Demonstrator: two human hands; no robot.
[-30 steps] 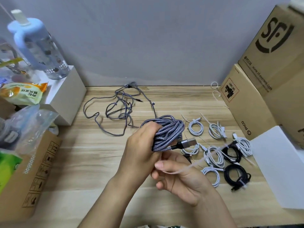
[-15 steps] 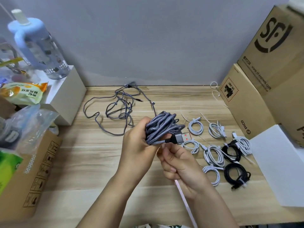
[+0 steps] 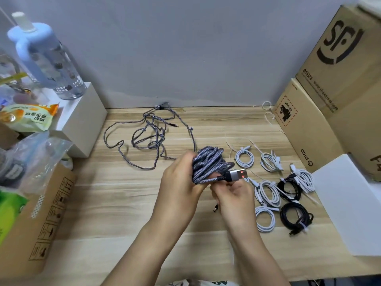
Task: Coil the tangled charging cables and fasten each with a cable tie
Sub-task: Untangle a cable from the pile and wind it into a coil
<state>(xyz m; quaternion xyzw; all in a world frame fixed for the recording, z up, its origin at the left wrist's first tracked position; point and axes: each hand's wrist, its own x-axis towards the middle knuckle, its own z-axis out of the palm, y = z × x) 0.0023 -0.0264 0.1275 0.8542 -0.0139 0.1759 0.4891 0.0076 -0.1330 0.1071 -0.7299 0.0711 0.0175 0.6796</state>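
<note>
The braided cable coil [image 3: 208, 165] is held above the bench [image 3: 115, 203], just right of the loose tangled cable [image 3: 148, 137]. The left hand [image 3: 179, 186] clamps its fingers around the coil. The right hand [image 3: 235, 197] pinches the coil below the USB plug [image 3: 237, 175]. Right of the coil lie tied white cables [image 3: 268, 190].

Grey braided cable bundle [image 3: 208, 164] above wooden table [image 3: 115, 205] centre, loose grey braided cable [image 3: 148, 139] behind it, tied white and black cable coils [image 3: 274, 182] to its right, brown cardboard boxes [image 3: 321, 104] far right.
</note>
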